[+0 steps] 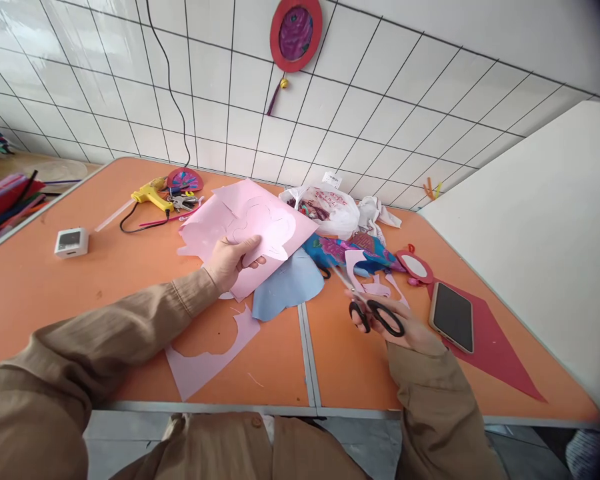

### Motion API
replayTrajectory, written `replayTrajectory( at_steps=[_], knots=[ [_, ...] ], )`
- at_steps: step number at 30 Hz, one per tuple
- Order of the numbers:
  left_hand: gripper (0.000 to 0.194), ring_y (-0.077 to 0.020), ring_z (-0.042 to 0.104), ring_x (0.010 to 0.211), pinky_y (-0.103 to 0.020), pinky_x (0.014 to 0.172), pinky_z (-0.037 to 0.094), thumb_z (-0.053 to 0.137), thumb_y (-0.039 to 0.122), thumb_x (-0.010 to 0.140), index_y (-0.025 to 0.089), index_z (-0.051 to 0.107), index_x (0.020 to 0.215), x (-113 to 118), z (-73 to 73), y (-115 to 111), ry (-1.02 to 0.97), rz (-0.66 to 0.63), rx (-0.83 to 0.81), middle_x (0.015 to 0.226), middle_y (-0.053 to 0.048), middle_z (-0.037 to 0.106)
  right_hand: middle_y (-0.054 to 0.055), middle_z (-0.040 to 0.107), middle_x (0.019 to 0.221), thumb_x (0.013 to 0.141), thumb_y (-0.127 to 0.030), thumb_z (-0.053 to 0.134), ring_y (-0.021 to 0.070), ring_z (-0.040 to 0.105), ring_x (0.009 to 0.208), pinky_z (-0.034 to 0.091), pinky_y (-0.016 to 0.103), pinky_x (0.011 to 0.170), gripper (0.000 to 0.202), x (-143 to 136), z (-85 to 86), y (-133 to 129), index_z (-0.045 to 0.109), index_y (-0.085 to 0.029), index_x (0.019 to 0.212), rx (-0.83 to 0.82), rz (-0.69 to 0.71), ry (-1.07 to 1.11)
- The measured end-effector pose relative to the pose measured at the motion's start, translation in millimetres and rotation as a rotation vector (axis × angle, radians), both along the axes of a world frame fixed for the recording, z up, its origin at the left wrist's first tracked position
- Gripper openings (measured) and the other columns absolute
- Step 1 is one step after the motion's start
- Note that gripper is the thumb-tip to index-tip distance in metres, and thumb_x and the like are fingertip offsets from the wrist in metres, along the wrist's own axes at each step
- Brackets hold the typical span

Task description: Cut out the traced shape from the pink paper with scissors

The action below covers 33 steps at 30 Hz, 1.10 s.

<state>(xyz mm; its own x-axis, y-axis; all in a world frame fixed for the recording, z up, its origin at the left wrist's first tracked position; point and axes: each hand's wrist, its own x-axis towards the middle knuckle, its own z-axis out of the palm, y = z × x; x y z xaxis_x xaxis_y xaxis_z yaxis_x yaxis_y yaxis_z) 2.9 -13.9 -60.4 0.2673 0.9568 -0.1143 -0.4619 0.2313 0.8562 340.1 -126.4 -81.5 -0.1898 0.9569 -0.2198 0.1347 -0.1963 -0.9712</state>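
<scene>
My left hand (237, 259) grips pink paper (275, 233) between thumb and fingers, above the left half of the table. Curved outlines are drawn on the paper, and part of its edge is cut round. In my right hand (395, 320) are black-handled scissors (363, 305), their blades pointing up and left, apart from the paper. Beneath the pink paper lies a piece of light blue paper (293, 283). A pink offcut (210, 357) with a curved cut-out rests in front of my left forearm, and more pink scraps (377, 288) lie just beyond the scissors.
A yellow glue gun (153, 195), keys (184, 201) and a small white device (71, 242) are on the left. Patterned blue cloth (343, 252) and a white plastic bag (335, 210) stand at the back. A phone (453, 315) lies on red paper (500, 360) at right.
</scene>
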Motion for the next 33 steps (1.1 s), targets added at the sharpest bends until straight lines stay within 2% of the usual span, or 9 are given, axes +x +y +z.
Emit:
replayTrajectory(
  at_steps=[3, 6, 12, 16, 19, 24, 26, 29, 33],
  knots=[
    [0.035, -0.0124, 0.063, 0.051, -0.022, 0.046, 0.046, 0.089, 0.035, 0.061, 0.010, 0.066, 0.067, -1.3, 2.9, 0.9, 0.025, -0.013, 0.020, 0.056, 0.000, 0.061, 0.010, 0.064, 0.081, 0.070, -0.077, 0.068, 0.0256, 0.063, 0.071, 0.050, 0.044, 0.066, 0.060, -0.9, 4.1, -1.8, 0.074, -0.034, 0.112, 0.105, 0.023, 0.004],
    [0.035, -0.0129, 0.063, 0.052, -0.023, 0.047, 0.046, 0.090, 0.036, 0.060, 0.010, 0.068, 0.068, -1.8, 6.6, 0.7, 0.049, -0.041, 0.041, 0.058, -0.002, 0.064, 0.010, 0.064, 0.082, 0.066, -0.080, 0.069, 0.0283, 0.065, 0.075, 0.050, 0.045, 0.067, 0.064, -10.5, 5.1, 3.6, 0.071, -0.034, 0.111, 0.153, 0.019, -0.029],
    [0.032, -0.0117, 0.060, 0.049, -0.024, 0.049, 0.048, 0.088, 0.038, 0.065, 0.009, 0.072, 0.068, -1.3, 18.3, -3.3, 0.096, -0.121, 0.094, 0.057, -0.005, 0.067, 0.009, 0.070, 0.088, 0.073, -0.066, 0.076, 0.0285, 0.068, 0.077, 0.050, 0.043, 0.064, 0.051, -44.6, 14.1, 23.1, 0.067, -0.030, 0.108, 0.170, -0.003, 0.075],
    [0.028, -0.0115, 0.059, 0.049, -0.024, 0.050, 0.049, 0.086, 0.034, 0.067, 0.010, 0.072, 0.066, 0.0, 30.1, -2.9, 0.138, -0.211, 0.112, 0.057, -0.005, 0.067, 0.007, 0.074, 0.084, 0.068, -0.058, 0.083, 0.0289, 0.071, 0.078, 0.052, 0.042, 0.066, 0.047, -66.3, 38.5, 44.2, 0.063, -0.029, 0.099, 0.317, -0.101, 0.132],
    [0.027, -0.0117, 0.058, 0.048, -0.023, 0.048, 0.047, 0.087, 0.032, 0.066, 0.009, 0.073, 0.067, 2.7, 41.7, 0.5, 0.178, -0.305, 0.126, 0.058, -0.006, 0.068, 0.004, 0.075, 0.082, 0.067, -0.041, 0.086, 0.0265, 0.072, 0.082, 0.054, 0.043, 0.074, 0.041, -79.1, 62.8, 67.8, 0.058, -0.028, 0.094, 0.470, -0.114, 0.151],
    [0.026, -0.0122, 0.057, 0.046, -0.023, 0.044, 0.044, 0.088, 0.029, 0.064, 0.009, 0.072, 0.063, 8.3, 57.3, 12.2, 0.251, -0.420, 0.175, 0.053, -0.007, 0.066, -0.006, 0.071, 0.073, 0.062, -0.027, 0.085, 0.0176, 0.068, 0.074, 0.052, 0.033, 0.072, 0.042, -91.3, 100.2, 103.8, 0.052, -0.029, 0.088, 0.679, -0.253, 0.210],
    [0.023, -0.0126, 0.058, 0.048, -0.023, 0.045, 0.045, 0.087, 0.028, 0.065, 0.009, 0.074, 0.066, 9.5, 60.5, 17.5, 0.292, -0.456, 0.198, 0.058, -0.008, 0.068, -0.005, 0.072, 0.072, 0.064, -0.027, 0.083, 0.0167, 0.067, 0.073, 0.052, 0.033, 0.073, 0.038, -94.5, 109.2, 111.0, 0.053, -0.028, 0.088, 0.692, -0.247, 0.211],
    [0.019, -0.0132, 0.059, 0.051, -0.023, 0.045, 0.045, 0.085, 0.026, 0.067, 0.010, 0.076, 0.070, 10.3, 64.3, 22.3, 0.338, -0.490, 0.223, 0.062, -0.007, 0.069, -0.004, 0.069, 0.069, 0.064, -0.033, 0.085, 0.0161, 0.064, 0.066, 0.051, 0.030, 0.062, 0.040, -100.7, 113.0, 113.1, 0.055, -0.026, 0.089, 0.609, -0.127, 0.186],
    [0.019, -0.0103, 0.052, 0.050, -0.021, 0.043, 0.042, 0.083, 0.022, 0.066, 0.012, 0.070, 0.057, 10.9, 70.7, 22.1, 0.397, -0.506, 0.221, 0.053, -0.002, 0.061, -0.005, 0.064, 0.069, 0.061, -0.023, 0.084, 0.0123, 0.056, 0.058, 0.046, 0.025, 0.051, 0.040, -110.8, 107.8, 107.9, 0.056, -0.025, 0.089, 0.533, -0.092, 0.117]
  ],
)
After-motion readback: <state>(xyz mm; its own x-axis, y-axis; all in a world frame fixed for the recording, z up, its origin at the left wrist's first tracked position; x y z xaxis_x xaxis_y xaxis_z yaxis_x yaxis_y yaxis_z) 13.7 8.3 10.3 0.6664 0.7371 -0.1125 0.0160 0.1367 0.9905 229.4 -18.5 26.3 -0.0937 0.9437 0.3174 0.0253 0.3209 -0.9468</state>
